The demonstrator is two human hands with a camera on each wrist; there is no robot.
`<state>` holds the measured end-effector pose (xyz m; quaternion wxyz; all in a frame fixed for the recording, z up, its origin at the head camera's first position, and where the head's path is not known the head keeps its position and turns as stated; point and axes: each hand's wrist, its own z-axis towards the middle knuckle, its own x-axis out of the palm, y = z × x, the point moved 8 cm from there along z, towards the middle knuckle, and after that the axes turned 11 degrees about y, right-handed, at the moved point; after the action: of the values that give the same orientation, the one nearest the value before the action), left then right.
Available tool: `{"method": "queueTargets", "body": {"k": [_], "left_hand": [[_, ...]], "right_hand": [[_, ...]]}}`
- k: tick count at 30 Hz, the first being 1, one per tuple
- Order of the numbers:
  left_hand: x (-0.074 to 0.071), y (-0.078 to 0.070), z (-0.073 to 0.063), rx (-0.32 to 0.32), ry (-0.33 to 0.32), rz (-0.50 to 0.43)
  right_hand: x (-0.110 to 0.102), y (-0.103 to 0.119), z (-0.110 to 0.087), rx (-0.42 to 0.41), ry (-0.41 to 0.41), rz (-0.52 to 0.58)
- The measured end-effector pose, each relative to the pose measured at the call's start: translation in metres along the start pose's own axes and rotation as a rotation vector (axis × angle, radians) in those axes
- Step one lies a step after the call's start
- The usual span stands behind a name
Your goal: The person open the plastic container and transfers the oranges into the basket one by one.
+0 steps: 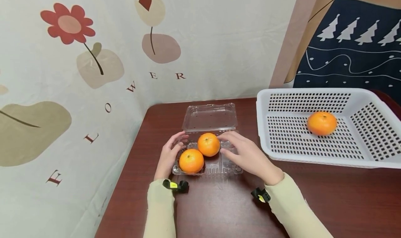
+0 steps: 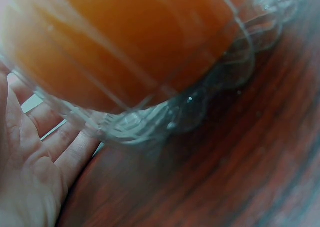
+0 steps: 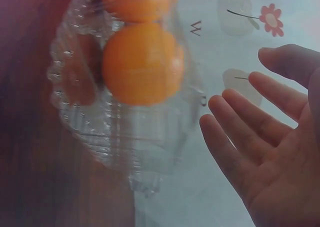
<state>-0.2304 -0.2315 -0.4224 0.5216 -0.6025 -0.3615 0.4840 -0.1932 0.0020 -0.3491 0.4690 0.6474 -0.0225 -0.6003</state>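
Observation:
A clear plastic clamshell box [image 1: 231, 165] lies on the table, its lid [image 1: 210, 117] folded back toward the wall. Inside sit two oranges: a front one [image 1: 191, 161] at the left and another [image 1: 208, 144] behind it to the right, side by side. My left hand [image 1: 169, 153] is at the box's left side, and in the left wrist view its fingers [image 2: 59, 137] extend along the outside of the clear wall. Over the box's right part is my right hand [image 1: 247, 157], fingertips close to the rear orange. The right wrist view shows its fingers [image 3: 250, 122] spread and holding nothing.
To the right stands a white perforated plastic basket [image 1: 291, 154] with one orange [image 1: 322, 123] in it. The dark red wooden table [image 1: 213, 210] meets a flower-printed wall covering [image 1: 219, 50] at the back and left. A black band [image 1: 261, 195] is on each wrist.

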Motion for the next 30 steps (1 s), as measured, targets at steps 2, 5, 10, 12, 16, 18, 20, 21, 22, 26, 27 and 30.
{"method": "queueTargets", "body": {"k": [2, 5, 10, 12, 16, 18, 20, 21, 22, 26, 27, 30], "left_hand": [[-0.001, -0.001, 0.0, 0.003, 0.002, 0.001], [-0.002, -0.002, 0.001, 0.007, 0.0, 0.005], [-0.002, -0.004, 0.001, -0.001, 0.002, 0.012], [-0.001, -0.004, 0.001, -0.003, 0.004, 0.016], [-0.001, -0.006, 0.0, 0.001, 0.005, 0.026], [-0.001, -0.006, -0.001, 0.0, 0.006, 0.026], [-0.001, -0.006, -0.001, -0.002, 0.007, 0.028], [-0.001, -0.006, -0.001, -0.002, 0.006, 0.029], [-0.001, -0.006, -0.001, -0.002, 0.006, 0.03], [-0.001, -0.006, -0.002, -0.001, 0.0, 0.032], [-0.001, -0.006, -0.002, -0.001, -0.002, 0.032], [0.0, -0.005, -0.003, -0.009, -0.006, 0.031]], "right_hand": [[0.003, 0.0, 0.0, -0.004, -0.003, -0.002], [0.006, 0.0, 0.001, -0.008, -0.015, -0.014], [0.014, -0.003, 0.003, 0.005, -0.028, -0.023], [0.017, -0.004, 0.004, 0.012, -0.028, -0.023], [0.024, -0.007, 0.006, 0.033, -0.027, -0.032], [0.028, -0.007, 0.006, 0.04, -0.02, -0.036], [0.031, -0.007, 0.007, 0.043, -0.015, -0.042], [0.033, -0.006, 0.008, 0.044, -0.013, -0.048], [0.034, -0.006, 0.008, 0.043, -0.011, -0.054], [0.039, -0.005, 0.009, 0.046, -0.011, -0.09], [0.04, -0.005, 0.009, 0.05, -0.011, -0.102], [0.043, -0.004, 0.01, 0.061, -0.001, -0.146]]}}
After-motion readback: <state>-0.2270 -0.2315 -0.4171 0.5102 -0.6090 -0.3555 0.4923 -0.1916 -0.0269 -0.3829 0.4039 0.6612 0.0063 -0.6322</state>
